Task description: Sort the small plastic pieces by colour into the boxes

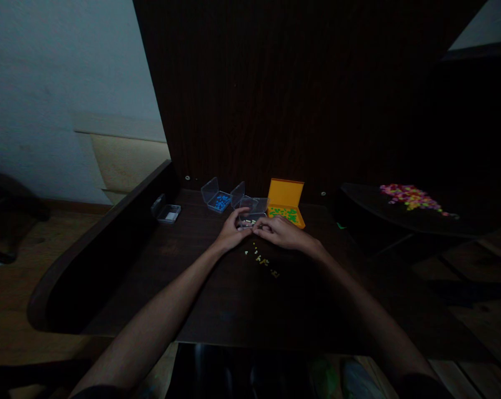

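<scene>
Near the back of the dark table, my left hand (231,231) curls its thumb and fingers around the side of a small clear plastic box (257,215). A few pale pieces (248,221) show inside it. My right hand (277,231) is at the box's right front, thumb and fingertips pinched together over its edge. Whatever those fingertips hold is too small to make out. Several tiny yellow and cream pieces (257,258) lie scattered in a slanting line on the tabletop, just in front of both hands.
Behind my hands stand an open clear box (210,190) of blue pieces (222,201) and an open orange box (286,193) with green pieces (291,214). Another clear box (167,214) sits left. Pink and yellow pieces (412,198) cover part of a side shelf (362,202).
</scene>
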### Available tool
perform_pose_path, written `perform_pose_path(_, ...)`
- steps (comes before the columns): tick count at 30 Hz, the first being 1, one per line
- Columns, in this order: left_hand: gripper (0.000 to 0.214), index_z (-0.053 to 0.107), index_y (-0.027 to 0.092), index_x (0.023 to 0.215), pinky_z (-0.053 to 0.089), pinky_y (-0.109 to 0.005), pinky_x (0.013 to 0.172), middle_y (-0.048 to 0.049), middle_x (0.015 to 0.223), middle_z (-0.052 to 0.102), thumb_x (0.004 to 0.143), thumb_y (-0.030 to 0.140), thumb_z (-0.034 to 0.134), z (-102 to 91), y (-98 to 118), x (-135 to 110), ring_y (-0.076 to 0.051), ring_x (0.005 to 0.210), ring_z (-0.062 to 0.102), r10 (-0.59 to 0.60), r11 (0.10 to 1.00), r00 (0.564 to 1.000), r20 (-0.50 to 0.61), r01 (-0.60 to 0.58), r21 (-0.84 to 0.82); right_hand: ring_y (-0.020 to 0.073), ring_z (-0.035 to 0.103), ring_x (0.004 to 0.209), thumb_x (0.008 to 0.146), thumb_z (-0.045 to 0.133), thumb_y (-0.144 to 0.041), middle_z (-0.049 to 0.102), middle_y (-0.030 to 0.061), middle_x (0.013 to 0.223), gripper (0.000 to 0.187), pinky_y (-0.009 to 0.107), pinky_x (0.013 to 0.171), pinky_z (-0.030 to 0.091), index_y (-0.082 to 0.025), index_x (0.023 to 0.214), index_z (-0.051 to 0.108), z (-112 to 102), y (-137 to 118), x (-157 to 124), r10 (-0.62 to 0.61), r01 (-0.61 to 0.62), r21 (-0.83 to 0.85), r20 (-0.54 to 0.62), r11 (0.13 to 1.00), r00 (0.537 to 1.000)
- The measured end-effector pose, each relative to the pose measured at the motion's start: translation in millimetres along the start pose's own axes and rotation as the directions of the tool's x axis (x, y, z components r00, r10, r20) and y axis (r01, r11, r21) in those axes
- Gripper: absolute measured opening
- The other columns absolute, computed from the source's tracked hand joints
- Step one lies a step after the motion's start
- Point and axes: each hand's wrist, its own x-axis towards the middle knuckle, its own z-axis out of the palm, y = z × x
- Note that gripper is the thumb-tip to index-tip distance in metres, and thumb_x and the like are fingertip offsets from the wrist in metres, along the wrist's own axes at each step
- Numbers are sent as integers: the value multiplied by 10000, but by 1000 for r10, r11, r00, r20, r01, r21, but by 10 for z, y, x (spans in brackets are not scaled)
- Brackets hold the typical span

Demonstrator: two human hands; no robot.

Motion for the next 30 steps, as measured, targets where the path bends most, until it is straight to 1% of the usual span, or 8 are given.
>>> perform_pose_path(2,640,525,195,1191,523,-288,767,-87,1185,537,604,161,778,1,-4,-2,-128,840,608,-7,1000,1000,15,8,-15,103,465,561,908,527,-248,573,-16,640,171,223,568,299,-159,968,660,-74,69,47,25,-25,-20,-35,999,999)
perform_pose_path(4,646,520,195,1194,525,-286,766,-89,1188,539,604,149,779,3,0,-8,-122,834,607,-14,999,999,33,15,-31,107,478,578,900,538,-222,583,-9,649,153,224,572,298,-157,956,664,-100,123,105,50,-52,-55,-34,997,998)
perform_pose_path(9,636,516,191,1184,522,-284,771,-77,1153,555,606,153,780,2,32,-25,-119,834,606,-13,997,997,72,18,-73,124,533,656,900,542,-201,643,29,747,166,227,594,306,-166,971,689,-7,160,217,51,-47,-139,26,989,998)
perform_pose_path(15,638,515,186,1181,518,-273,777,-58,1075,585,603,140,781,6,27,-26,-124,843,611,-23,994,995,95,33,-106,146,562,689,913,535,-217,687,55,808,192,242,607,319,-188,947,722,80,155,238,21,-5,-227,71,974,997)
perform_pose_path(19,639,526,182,1178,520,-260,768,-72,1132,565,595,118,779,4,4,-19,-117,843,607,-19,994,996,82,28,-109,165,594,737,909,525,-197,718,78,882,226,257,637,341,-191,1009,728,63,156,233,12,9,-278,74,961,997)
perform_pose_path(23,635,525,181,1190,519,-251,742,-76,1138,569,607,110,767,-6,5,-16,-102,807,601,-13,996,996,86,21,-87,169,606,738,890,515,-195,729,73,904,265,257,630,340,-205,1047,728,-11,129,216,26,-10,-281,51,960,998)
perform_pose_path(28,663,529,183,1194,520,-260,744,-91,1176,558,584,106,778,-12,44,-34,-131,863,609,-19,995,991,132,32,-99,152,600,692,811,522,-120,738,42,822,323,245,608,336,-231,1005,755,-97,66,190,16,17,-264,123,964,992)
perform_pose_path(30,672,526,182,1193,516,-248,732,-82,1138,571,578,111,787,-10,57,-41,-126,853,603,-20,994,989,147,35,-105,151,606,700,797,526,-112,743,40,828,343,241,613,344,-247,1006,762,-103,52,189,16,21,-259,139,966,990)
